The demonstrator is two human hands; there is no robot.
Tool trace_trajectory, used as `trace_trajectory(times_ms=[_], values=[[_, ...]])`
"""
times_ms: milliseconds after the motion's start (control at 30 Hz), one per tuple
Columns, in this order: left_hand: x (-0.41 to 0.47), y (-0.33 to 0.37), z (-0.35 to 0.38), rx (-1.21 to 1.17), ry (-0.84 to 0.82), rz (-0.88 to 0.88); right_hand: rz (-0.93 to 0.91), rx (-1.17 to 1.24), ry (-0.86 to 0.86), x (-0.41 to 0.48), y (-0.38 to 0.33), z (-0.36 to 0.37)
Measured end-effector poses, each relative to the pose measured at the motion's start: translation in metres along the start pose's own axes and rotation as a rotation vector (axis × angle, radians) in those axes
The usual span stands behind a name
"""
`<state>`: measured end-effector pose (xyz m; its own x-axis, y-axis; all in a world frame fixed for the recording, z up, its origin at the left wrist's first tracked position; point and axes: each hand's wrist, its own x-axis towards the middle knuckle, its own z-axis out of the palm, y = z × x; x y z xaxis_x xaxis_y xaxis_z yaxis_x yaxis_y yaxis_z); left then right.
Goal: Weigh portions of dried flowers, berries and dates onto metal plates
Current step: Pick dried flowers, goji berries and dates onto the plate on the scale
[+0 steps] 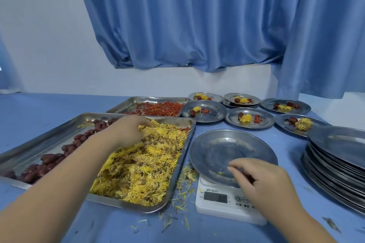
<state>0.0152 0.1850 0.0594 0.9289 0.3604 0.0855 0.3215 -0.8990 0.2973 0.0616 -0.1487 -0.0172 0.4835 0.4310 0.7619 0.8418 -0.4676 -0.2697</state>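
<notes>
The plate [217,150] being filled sits on the scale [215,203], bare except for a stray petal. The right hand [264,181] hovers over its near rim with fingers curled; something dark shows between them, perhaps a date, but I cannot tell whether it grips anything. The left hand [126,130] is well apart from it, fingers curled around a tuft of dried flowers [142,167] in the tray [118,204]. This looks like the start of a portion. Next, the tuft must be carried across to the plate and the display read. Filled plates [249,118] lie beyond the right hand.
</notes>
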Motion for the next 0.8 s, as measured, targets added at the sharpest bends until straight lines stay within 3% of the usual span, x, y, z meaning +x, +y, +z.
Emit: trace_trajectory(times_ms=[100,267,433,800], values=[[0.011,-0.019,0.001,0.164,-0.134,0.005,0.010,0.003,-0.012,0.000,0.002,-0.002],[0.014,-0.028,0.000,0.194,-0.099,0.034,0.078,0.009,-0.025,0.000,0.003,-0.007],[0.008,-0.029,-0.007,0.021,0.028,0.039,0.108,0.026,-0.058,0.002,0.000,-0.009],[-0.011,0.014,-0.002,-0.452,-0.016,0.143,0.146,0.066,-0.014,0.002,0.004,-0.006]])
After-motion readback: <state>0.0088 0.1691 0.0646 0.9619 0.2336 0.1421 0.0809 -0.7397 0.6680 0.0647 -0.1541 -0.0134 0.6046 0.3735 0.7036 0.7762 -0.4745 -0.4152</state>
